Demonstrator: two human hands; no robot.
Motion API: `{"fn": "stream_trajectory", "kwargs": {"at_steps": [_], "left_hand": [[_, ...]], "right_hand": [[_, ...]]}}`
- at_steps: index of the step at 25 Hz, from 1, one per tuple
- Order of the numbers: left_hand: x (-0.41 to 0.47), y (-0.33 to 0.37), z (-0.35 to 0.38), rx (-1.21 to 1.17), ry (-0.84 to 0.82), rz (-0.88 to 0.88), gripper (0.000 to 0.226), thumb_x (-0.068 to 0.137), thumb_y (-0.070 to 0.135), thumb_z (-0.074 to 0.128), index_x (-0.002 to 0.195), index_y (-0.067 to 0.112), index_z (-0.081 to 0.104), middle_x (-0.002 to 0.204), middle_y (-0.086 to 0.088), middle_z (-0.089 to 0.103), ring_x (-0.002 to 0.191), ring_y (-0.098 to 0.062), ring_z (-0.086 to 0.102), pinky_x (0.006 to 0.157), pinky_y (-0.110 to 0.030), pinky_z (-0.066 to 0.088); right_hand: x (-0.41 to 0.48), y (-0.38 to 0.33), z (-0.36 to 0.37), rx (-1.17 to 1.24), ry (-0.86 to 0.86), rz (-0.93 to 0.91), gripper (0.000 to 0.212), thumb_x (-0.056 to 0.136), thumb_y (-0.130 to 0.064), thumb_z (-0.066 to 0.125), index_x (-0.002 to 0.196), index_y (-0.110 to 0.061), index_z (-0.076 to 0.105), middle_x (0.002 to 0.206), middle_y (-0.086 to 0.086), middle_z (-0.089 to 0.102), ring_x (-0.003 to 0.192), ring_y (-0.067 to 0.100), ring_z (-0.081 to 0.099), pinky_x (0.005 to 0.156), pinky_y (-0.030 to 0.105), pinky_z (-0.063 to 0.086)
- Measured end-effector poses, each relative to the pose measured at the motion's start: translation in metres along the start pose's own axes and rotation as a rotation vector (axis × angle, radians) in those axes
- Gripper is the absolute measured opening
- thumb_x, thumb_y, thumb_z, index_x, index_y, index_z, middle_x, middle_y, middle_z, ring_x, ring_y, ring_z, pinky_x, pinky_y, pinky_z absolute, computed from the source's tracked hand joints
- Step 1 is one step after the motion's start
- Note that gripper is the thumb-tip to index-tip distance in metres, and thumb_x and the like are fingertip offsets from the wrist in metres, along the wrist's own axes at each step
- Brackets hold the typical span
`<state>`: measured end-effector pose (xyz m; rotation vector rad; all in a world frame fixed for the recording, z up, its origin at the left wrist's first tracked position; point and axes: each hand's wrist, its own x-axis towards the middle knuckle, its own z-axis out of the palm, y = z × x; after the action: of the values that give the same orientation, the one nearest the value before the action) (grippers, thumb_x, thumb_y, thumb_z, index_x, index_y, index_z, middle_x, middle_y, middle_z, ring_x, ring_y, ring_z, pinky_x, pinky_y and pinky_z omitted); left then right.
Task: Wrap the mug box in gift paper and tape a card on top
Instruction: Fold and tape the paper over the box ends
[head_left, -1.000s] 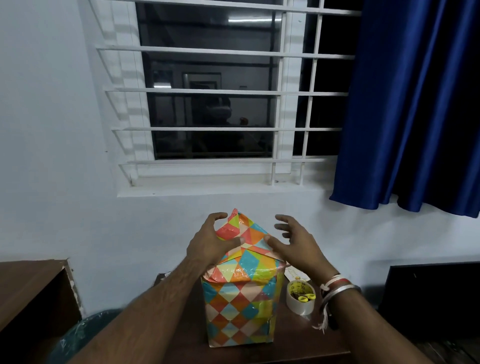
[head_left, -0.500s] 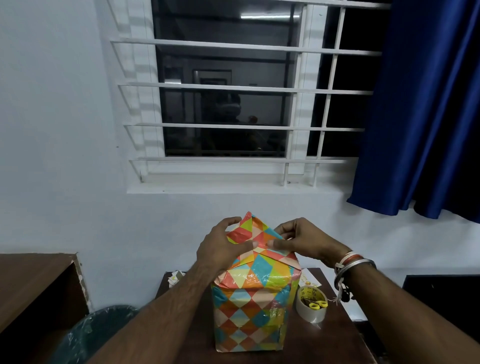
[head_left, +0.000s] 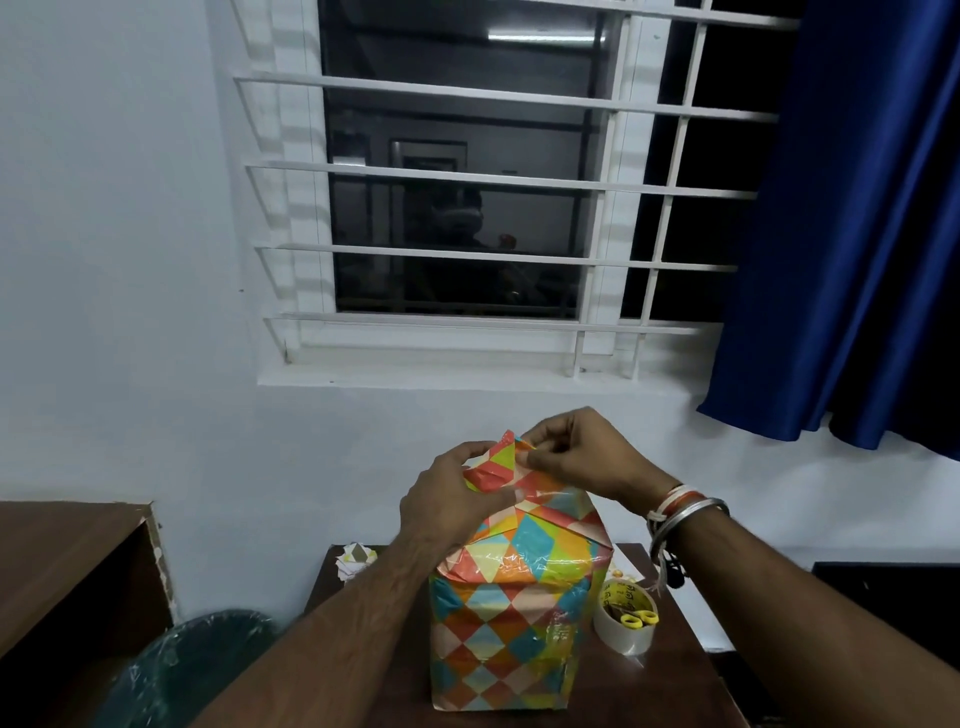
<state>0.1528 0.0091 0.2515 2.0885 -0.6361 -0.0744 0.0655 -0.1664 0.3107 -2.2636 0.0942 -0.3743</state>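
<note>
1. Low in the middle of the frame, a mug box (head_left: 511, 629) stands upright on a small dark wooden table (head_left: 680, 670). It is covered in glossy gift paper with a diamond pattern in orange, teal, yellow and white.
2. At the top of the box, a loose paper flap (head_left: 491, 465) sticks up in a crumpled point above the folded top.
3. The left hand (head_left: 449, 501) reaches in from the lower left. Its fingers curl round the left side of the flap, and its thumb lies on the paper at the flap's base.
4. The right hand (head_left: 582, 457) comes in from the lower right and pinches the flap's upper tip between thumb and fingertips. Metal bangles and threads (head_left: 685, 514) circle its wrist.
5. Just right of the box, a roll of clear tape (head_left: 626, 631) lies flat on the table, with the yellow handles of small scissors (head_left: 640, 618) showing inside its ring.
6. Paper scraps (head_left: 356, 560) sit at the table's far left corner.
7. Behind, a white wall holds a barred window (head_left: 467, 176), dark outside. A blue curtain (head_left: 862, 234) hangs at the upper right.
</note>
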Motion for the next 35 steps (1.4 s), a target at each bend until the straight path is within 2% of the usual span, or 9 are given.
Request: {"fn": "stream_trajectory", "kwargs": {"at_steps": [4, 8, 13, 17, 25, 28, 31, 33, 35], "left_hand": [[-0.001, 0.000, -0.001, -0.003, 0.000, 0.004, 0.079, 0.071, 0.066, 0.083, 0.140, 0.042, 0.052, 0.133, 0.009, 0.066, 0.107, -0.014, 0.069, 0.094, -0.044, 0.059], [0.000, 0.001, -0.001, 0.003, 0.002, 0.000, 0.079, 0.070, 0.069, 0.082, 0.139, 0.043, 0.053, 0.134, 0.009, 0.066, 0.108, -0.015, 0.068, 0.094, -0.045, 0.059], [-0.002, 0.002, 0.000, 0.004, 0.010, 0.006, 0.082, 0.067, 0.075, 0.077, 0.138, 0.043, 0.055, 0.132, 0.010, 0.067, 0.108, -0.016, 0.068, 0.095, -0.046, 0.058], [-0.004, -0.001, 0.000, -0.004, 0.001, 0.007, 0.082, 0.066, 0.076, 0.077, 0.137, 0.042, 0.055, 0.129, 0.011, 0.068, 0.107, -0.015, 0.069, 0.096, -0.046, 0.058], [-0.003, -0.004, 0.001, 0.003, -0.002, 0.005, 0.081, 0.072, 0.072, 0.078, 0.141, 0.039, 0.052, 0.134, 0.010, 0.066, 0.110, -0.016, 0.067, 0.099, -0.045, 0.057], [-0.004, -0.004, 0.001, -0.021, 0.007, 0.003, 0.084, 0.070, 0.071, 0.080, 0.141, 0.044, 0.045, 0.134, 0.008, 0.065, 0.110, -0.017, 0.067, 0.098, -0.044, 0.057], [-0.004, -0.004, 0.000, -0.036, 0.019, 0.004, 0.088, 0.068, 0.068, 0.082, 0.141, 0.046, 0.036, 0.129, 0.005, 0.067, 0.107, -0.020, 0.069, 0.097, -0.047, 0.057], [-0.004, -0.004, -0.001, -0.024, 0.020, 0.000, 0.089, 0.068, 0.069, 0.082, 0.141, 0.045, 0.036, 0.129, 0.005, 0.067, 0.106, -0.020, 0.068, 0.097, -0.045, 0.057], [-0.005, -0.005, 0.000, -0.014, 0.020, -0.004, 0.088, 0.067, 0.073, 0.081, 0.139, 0.046, 0.038, 0.129, 0.007, 0.067, 0.106, -0.018, 0.068, 0.097, -0.045, 0.056]], "right_hand": [[0.007, -0.012, 0.004, -0.089, 0.064, -0.087, 0.009, 0.092, -0.017, 0.075, 0.092, -0.019, 0.083, 0.082, -0.006, 0.079, 0.076, 0.010, 0.076, 0.076, 0.035, 0.065], [0.000, -0.008, 0.008, -0.006, 0.091, -0.099, 0.009, 0.092, -0.012, 0.075, 0.093, -0.016, 0.082, 0.083, -0.003, 0.080, 0.077, 0.014, 0.077, 0.078, 0.040, 0.065], [0.003, -0.020, -0.010, -0.057, -0.119, -0.081, 0.026, 0.089, -0.023, 0.080, 0.115, -0.019, 0.078, 0.098, -0.005, 0.080, 0.090, 0.011, 0.076, 0.084, 0.032, 0.063], [0.007, -0.031, 0.000, -0.195, -0.018, -0.173, 0.013, 0.090, -0.030, 0.079, 0.100, -0.023, 0.083, 0.089, -0.009, 0.080, 0.080, 0.006, 0.075, 0.077, 0.032, 0.064], [0.006, -0.017, 0.017, -0.079, 0.125, -0.161, 0.011, 0.096, -0.024, 0.071, 0.095, -0.021, 0.082, 0.087, -0.009, 0.079, 0.081, 0.007, 0.075, 0.080, 0.040, 0.064], [0.009, -0.026, 0.007, -0.205, 0.036, -0.188, 0.009, 0.094, -0.034, 0.074, 0.098, -0.028, 0.078, 0.087, -0.010, 0.077, 0.080, 0.005, 0.073, 0.079, 0.038, 0.063], [0.018, -0.042, 0.005, -0.558, -0.092, -0.178, 0.033, 0.080, -0.054, 0.080, 0.107, -0.036, 0.077, 0.094, -0.014, 0.074, 0.085, 0.006, 0.069, 0.075, 0.030, 0.060], [0.025, -0.048, 0.013, -0.683, -0.124, -0.214, 0.023, 0.084, -0.044, 0.079, 0.103, -0.032, 0.081, 0.096, -0.013, 0.077, 0.087, 0.008, 0.070, 0.075, 0.032, 0.060], [0.028, -0.045, 0.015, -0.642, -0.135, -0.232, 0.014, 0.090, -0.029, 0.076, 0.102, -0.028, 0.082, 0.097, -0.011, 0.079, 0.086, 0.007, 0.071, 0.079, 0.034, 0.060]]}}
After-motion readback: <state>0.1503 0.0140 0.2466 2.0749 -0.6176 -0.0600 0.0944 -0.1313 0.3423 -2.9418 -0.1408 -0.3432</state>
